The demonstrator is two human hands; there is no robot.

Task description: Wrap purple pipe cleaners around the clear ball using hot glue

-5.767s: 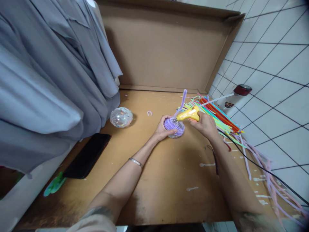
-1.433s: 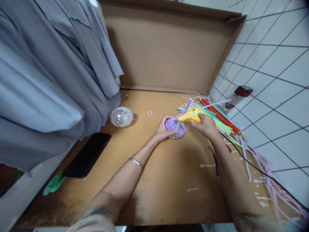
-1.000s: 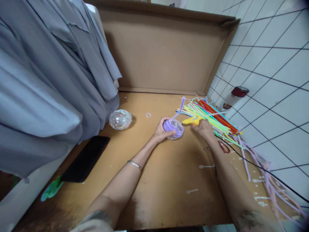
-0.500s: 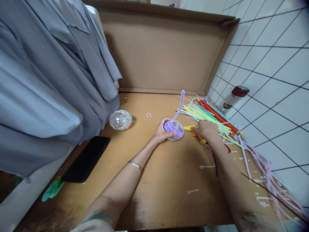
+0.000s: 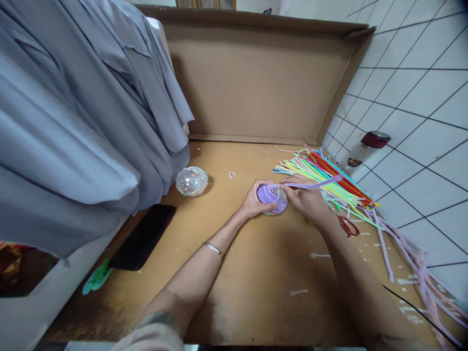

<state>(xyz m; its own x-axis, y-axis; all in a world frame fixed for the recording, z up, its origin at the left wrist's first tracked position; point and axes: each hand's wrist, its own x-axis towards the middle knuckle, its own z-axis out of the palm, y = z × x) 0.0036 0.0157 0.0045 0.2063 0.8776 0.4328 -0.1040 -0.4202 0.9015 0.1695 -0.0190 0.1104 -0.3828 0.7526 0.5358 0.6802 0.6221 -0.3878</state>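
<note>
My left hand (image 5: 256, 201) is wrapped round a clear ball (image 5: 280, 197) whose left part is covered in rows of purple pipe cleaner (image 5: 266, 195). From the top of the ball a loose purple strip (image 5: 314, 185) runs to the right. My right hand (image 5: 302, 195) has its fingers pinched on this strip close to the ball's right side. Another clear, glittery ball (image 5: 192, 181) rests on the table to the left. A small curved piece (image 5: 233, 175) lies between that ball and my left hand.
Colourful pipe cleaners (image 5: 329, 175) are heaped at the right, beside red-handled scissors (image 5: 348, 226) and a red-lidded jar (image 5: 369, 146). A black phone (image 5: 143, 237) lies left, near grey cloth (image 5: 91, 122). Cardboard (image 5: 256, 83) stands behind; a cable (image 5: 420, 312) crosses the right front.
My right hand has left the yellow tool and now pinches the purple strip. The strip, upright before, now lies over to the right. The view has shifted slightly.
</note>
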